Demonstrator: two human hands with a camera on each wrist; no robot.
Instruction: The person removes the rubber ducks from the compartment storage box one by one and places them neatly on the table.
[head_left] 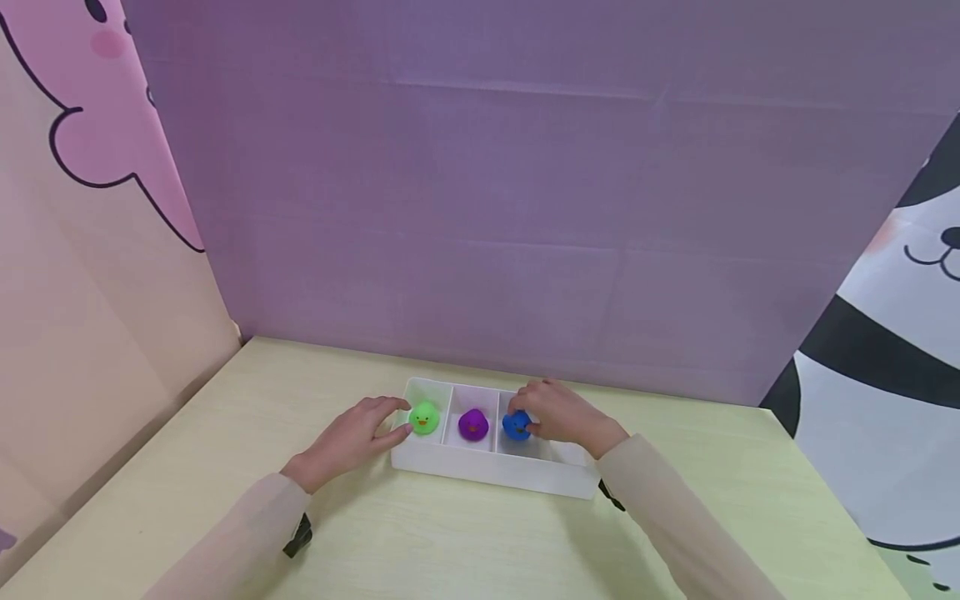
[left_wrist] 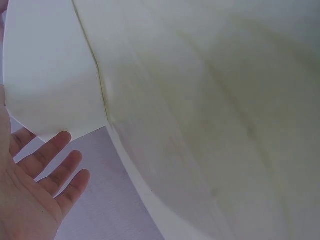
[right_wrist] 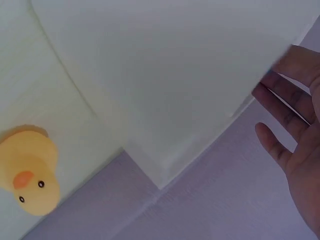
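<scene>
Pinching the blue duck [head_left: 515, 426] at 3 o'clock from the purple duck [head_left: 473, 425], the right hand [head_left: 562, 412] best takes its probably light, squeezable sides, the left hand [head_left: 350, 440] spread.

Purple bkdrp [head_left: 510, 192] behind pale tbl [head_left: 465, 533]

Right hand [right_wrist: 304, 155] at the rim of a white tray [right_wrist: 150, 90].
Some fingers reach that rim, partly hidden behind it; the little finger stands apart. Across the tray, well apart from the hand, a yellow duck [right_wrist: 31, 162] with an orange beak sits on the pale counter [right_wrist: 30, 85]. Purplish cloth [right_wrist: 215, 195] shows behind the hand.
</scene>
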